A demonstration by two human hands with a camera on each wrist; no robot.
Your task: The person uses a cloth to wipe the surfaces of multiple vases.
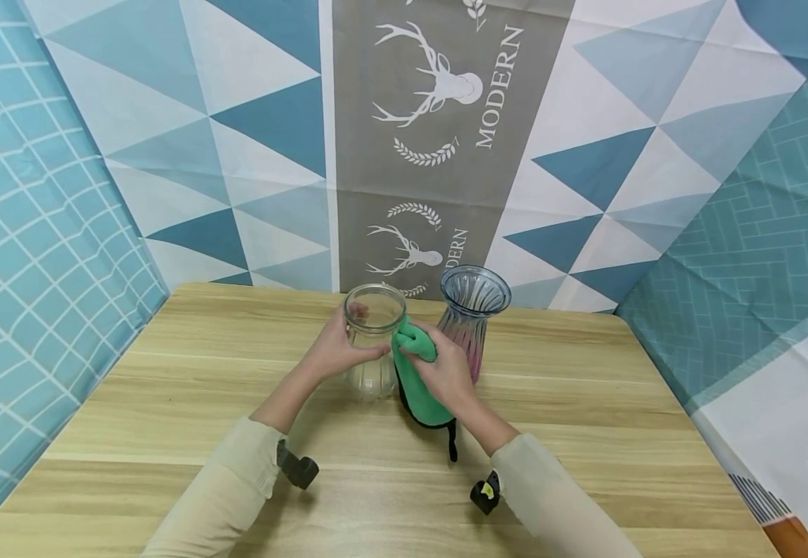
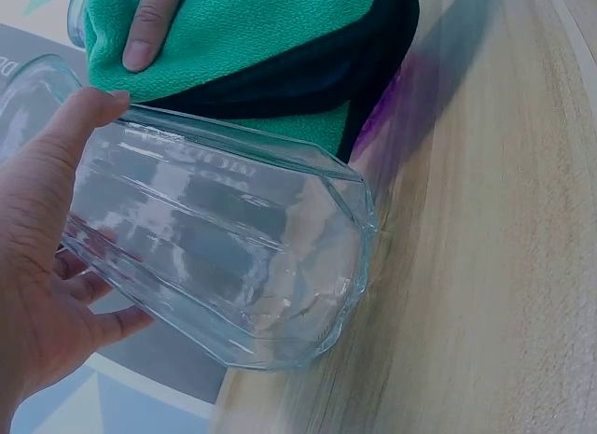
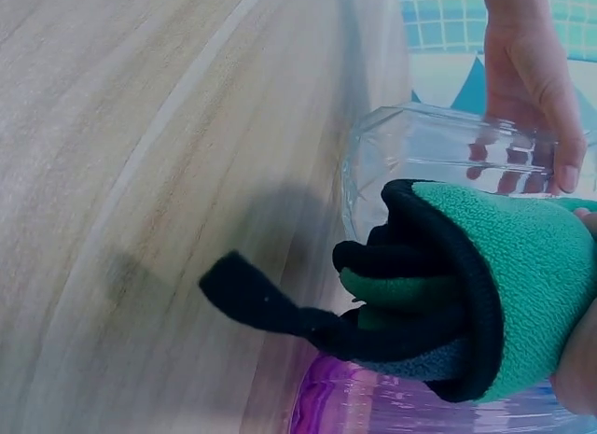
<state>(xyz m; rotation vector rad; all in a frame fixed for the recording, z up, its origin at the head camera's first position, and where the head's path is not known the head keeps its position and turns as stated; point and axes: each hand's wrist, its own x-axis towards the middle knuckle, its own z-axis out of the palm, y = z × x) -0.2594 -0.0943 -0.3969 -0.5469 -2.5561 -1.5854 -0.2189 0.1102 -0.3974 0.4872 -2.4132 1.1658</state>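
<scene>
My left hand [image 1: 339,346] holds a clear glass vase [image 2: 233,238] round its upper part, thumb on the near side and fingers behind. In the head view the glass vase stands upright at the middle of the table. A green cloth with black edging [image 1: 421,387] is bunched in my right hand [image 1: 445,368], against the right side of the clear vase's rim. Its black loop [image 3: 266,299] hangs down in the right wrist view. Just behind my right hand stands a second glass vase [image 1: 475,293], bluish at its flared rim and pink-purple lower down, partly hidden.
The wooden table [image 1: 166,434] runs back to a patterned cloth backdrop [image 1: 264,155] with deer heads and triangles. Blue tiled-pattern cloth [image 1: 27,232] hangs at the left. A black wrist mount [image 1: 297,465] sits on the left sleeve, another [image 1: 485,494] on the right.
</scene>
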